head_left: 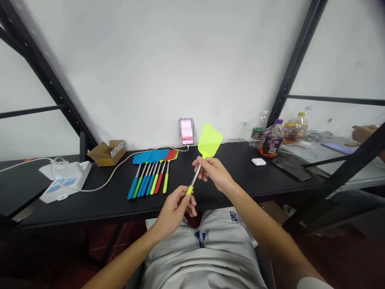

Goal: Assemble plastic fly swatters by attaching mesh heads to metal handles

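A yellow-green fly swatter (209, 141) is held in front of me, tilted, with its perforated head up and to the right. My left hand (178, 204) is closed round its yellow-green grip, which is partly hidden by the fingers. Higher up, my right hand (213, 171) pinches the metal shaft just below the head. On the black table to the left lies a row of several fly swatters (152, 176) with blue, green, yellow-green and red handles, their heads overlapping toward the wall.
A phone (187, 131) leans on the wall, plugged into a white cable. Leftward are an open cardboard box (107, 153) and a white power strip (66, 182). To the right stand drink bottles (271, 138), a white earphone case (258, 161) and a dark phone (290, 169). Another person's hand (362, 133) shows far right.
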A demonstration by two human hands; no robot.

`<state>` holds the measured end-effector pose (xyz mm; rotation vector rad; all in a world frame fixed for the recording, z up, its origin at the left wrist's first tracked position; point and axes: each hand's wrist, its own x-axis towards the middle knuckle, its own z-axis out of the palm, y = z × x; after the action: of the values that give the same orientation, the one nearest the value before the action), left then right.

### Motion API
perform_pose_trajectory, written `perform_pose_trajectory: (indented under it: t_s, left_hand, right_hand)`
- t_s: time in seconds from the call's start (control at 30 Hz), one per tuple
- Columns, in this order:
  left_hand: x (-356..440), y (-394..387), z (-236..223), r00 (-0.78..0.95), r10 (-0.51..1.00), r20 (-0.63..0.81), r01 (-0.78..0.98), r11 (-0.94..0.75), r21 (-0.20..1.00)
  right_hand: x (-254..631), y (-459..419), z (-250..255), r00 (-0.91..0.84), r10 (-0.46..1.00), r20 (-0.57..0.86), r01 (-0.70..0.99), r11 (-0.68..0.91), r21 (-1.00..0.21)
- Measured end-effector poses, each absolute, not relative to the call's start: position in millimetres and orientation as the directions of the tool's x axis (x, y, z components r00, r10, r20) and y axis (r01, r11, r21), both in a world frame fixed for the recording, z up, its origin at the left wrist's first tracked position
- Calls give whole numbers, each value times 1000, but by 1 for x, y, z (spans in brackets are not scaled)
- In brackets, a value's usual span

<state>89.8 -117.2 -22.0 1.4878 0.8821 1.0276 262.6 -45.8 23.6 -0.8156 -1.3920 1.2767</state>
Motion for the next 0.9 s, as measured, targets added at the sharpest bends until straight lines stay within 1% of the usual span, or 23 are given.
perform_pose_trajectory:
  t_s: [0.13,0.23,0.33,0.43,0.5,0.6,0.7,0.8,0.9]
  left_hand:
    - [91,-118,-23,368,913,173,-28,-175,984]
    - [90,-119,-21,420,893,163,-63,-150,987]
    - [90,-120,-21,458,876,154,-60,-142,988]
    - [89,-118,-23,455,877,157,-39,-156,987]
    - [88,-116,-24,442,884,152,-23,-158,987]
    - [86,-114,-22,435,891,132,-17,-139,990]
    - [84,-116,-17,451,886,103,-38,-97,995]
    - [82,-119,-13,441,895,72,-22,-69,997]
    - [80,-118,-10,389,919,61,29,-78,997]
  right_hand:
    - [261,-44,23,-212,939,272,-243,219,-945]
    - [258,-44,21,-185,934,306,-307,241,-921]
    - [259,-42,20,-140,928,344,-358,276,-892]
    - [267,-39,23,-81,917,390,-335,343,-878]
    - [275,-38,25,-77,903,422,-258,391,-884]
    - [284,-37,28,-171,886,431,-108,419,-902]
    - [284,-40,26,-332,863,380,16,408,-913]
    - [274,-48,21,-504,807,307,79,397,-914]
    - [262,-58,17,-596,752,281,108,422,-900]
